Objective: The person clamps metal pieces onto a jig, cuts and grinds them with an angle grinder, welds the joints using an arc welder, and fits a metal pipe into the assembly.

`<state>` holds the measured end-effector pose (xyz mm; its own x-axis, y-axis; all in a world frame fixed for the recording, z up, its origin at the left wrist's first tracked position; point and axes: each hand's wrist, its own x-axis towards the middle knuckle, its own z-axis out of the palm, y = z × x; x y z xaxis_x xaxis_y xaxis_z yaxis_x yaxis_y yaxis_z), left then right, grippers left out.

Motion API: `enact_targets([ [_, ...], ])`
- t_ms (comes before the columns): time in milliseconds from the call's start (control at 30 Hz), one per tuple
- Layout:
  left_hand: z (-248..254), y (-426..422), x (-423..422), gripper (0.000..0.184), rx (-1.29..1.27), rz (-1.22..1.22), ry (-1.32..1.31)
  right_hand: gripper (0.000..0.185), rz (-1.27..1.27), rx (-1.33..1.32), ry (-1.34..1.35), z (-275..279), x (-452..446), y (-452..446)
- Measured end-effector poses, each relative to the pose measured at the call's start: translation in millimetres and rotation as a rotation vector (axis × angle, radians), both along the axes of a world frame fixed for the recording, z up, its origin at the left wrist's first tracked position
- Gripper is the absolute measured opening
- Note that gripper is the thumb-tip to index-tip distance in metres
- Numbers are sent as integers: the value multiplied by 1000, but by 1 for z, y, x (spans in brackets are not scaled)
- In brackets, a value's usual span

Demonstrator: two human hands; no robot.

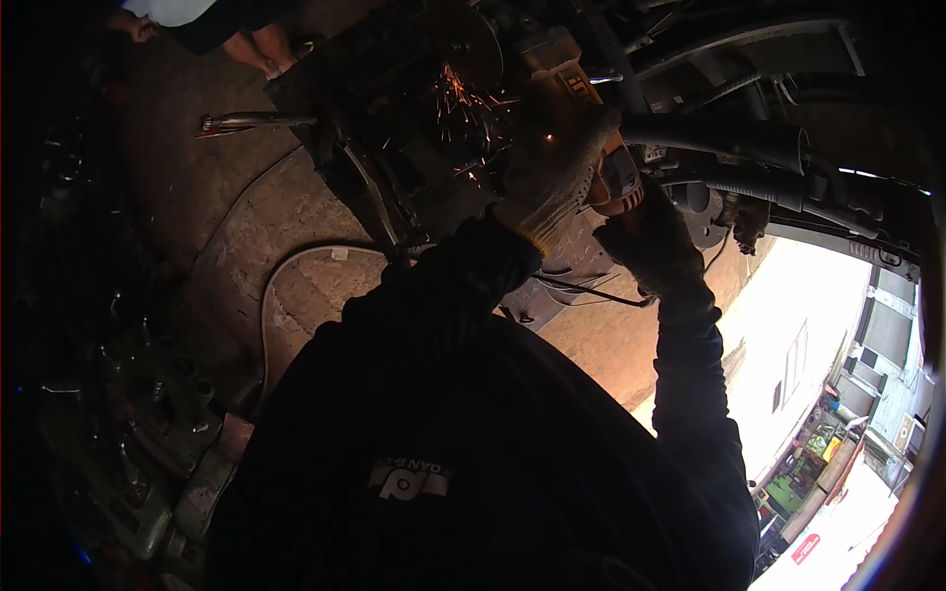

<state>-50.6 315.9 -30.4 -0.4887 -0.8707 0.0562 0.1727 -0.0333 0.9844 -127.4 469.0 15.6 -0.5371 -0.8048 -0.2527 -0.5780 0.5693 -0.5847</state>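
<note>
An orange and black angle grinder (576, 84) is held in both gloved hands near the top centre. My left hand (557, 182), in a pale glove with a yellow cuff edge, wraps round its body. Lower on the right, my right hand (655, 241), in a darker glove, is closed at the rear end of the tool. Orange sparks (455, 94) fly beside a round disc (473, 49) left of the grinder, over dark metal parts. Shadow hides where the disc meets the metal.
Metal pipes (729, 138) and frame parts crowd the upper right. A cable (266, 295) curves over the brown floor (305, 212) at the left. Another person's bare legs (258, 49) show at the top left. Machine parts (138, 473) lie in shadow at the lower left.
</note>
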Motion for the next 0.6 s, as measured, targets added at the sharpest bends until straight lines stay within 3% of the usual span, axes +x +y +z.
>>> enact_targets([
  [600,44,-9,18,23,311,-234,94,74,46,-49,107,-1,1,-2],
])
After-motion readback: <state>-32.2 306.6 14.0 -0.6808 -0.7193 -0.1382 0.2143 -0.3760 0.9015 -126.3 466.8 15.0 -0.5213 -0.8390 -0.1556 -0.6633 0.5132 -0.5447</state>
